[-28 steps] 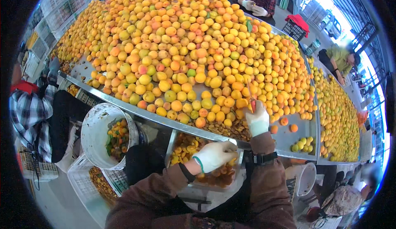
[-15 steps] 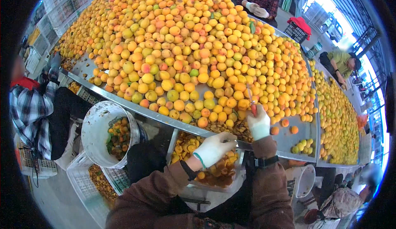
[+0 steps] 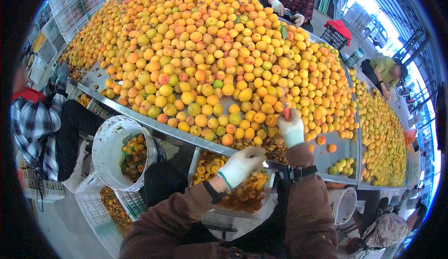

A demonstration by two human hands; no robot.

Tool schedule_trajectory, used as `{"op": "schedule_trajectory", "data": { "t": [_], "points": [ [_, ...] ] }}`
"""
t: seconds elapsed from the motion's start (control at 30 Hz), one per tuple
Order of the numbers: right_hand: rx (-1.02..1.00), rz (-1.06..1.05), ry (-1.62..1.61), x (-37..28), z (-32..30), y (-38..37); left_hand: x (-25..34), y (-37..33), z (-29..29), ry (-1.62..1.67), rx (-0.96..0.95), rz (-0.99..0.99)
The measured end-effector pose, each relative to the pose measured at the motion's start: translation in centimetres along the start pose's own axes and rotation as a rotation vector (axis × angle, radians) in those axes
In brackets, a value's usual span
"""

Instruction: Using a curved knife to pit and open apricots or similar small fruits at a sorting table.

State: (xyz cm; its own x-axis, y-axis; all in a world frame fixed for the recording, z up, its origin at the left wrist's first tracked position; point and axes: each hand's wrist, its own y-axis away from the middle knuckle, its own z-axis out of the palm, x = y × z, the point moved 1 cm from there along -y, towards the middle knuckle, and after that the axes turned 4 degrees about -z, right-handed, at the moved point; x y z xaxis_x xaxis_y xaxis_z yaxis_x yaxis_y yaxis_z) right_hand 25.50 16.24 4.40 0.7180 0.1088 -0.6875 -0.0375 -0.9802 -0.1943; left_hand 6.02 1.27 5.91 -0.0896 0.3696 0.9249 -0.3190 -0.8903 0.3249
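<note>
My right hand, in a white glove, is closed round the red handle of a small knife. Its thin blade points away from me, over the near edge of a big heap of apricots. Lower and to the left, my gloved left hand has its fingers curled together at the metal table's rim; what they hold, if anything, is hidden. Below it, a crate on my lap side contains halved apricots. Apricot stones lie on the table just beyond my hands.
To my left stand a white bucket with fruit scraps and a white basket. A few loose apricots and a yellow-green cluster lie at right. Another white bucket is below. Co-workers sit around the table.
My right hand has shifted slightly up and left with the knife. My left hand has dipped a little to the left. Across the table, a co-worker's gloved hands have moved apart.
</note>
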Motion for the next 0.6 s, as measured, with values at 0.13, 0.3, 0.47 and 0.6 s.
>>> {"op": "schedule_trajectory", "data": {
  "t": [0.13,0.3,0.47,0.6],
  "points": [
    [-0.007,-0.035,0.007,-2.0,-1.0,0.9,0.0,0.0,-1.3,-0.057,0.077,0.192],
    [-0.174,-0.073,0.1,-1.8,-1.0,0.4,1.6,0.6,0.0,0.063,0.037,0.044],
    [-0.243,-0.135,0.221,-3.0,-0.9,0.0,1.1,0.4,0.2,0.085,0.003,0.038],
    [-0.265,-0.094,0.33,-4.4,-0.7,0.0,0.7,0.2,-0.2,0.072,0.019,-0.013]
  ]
}}
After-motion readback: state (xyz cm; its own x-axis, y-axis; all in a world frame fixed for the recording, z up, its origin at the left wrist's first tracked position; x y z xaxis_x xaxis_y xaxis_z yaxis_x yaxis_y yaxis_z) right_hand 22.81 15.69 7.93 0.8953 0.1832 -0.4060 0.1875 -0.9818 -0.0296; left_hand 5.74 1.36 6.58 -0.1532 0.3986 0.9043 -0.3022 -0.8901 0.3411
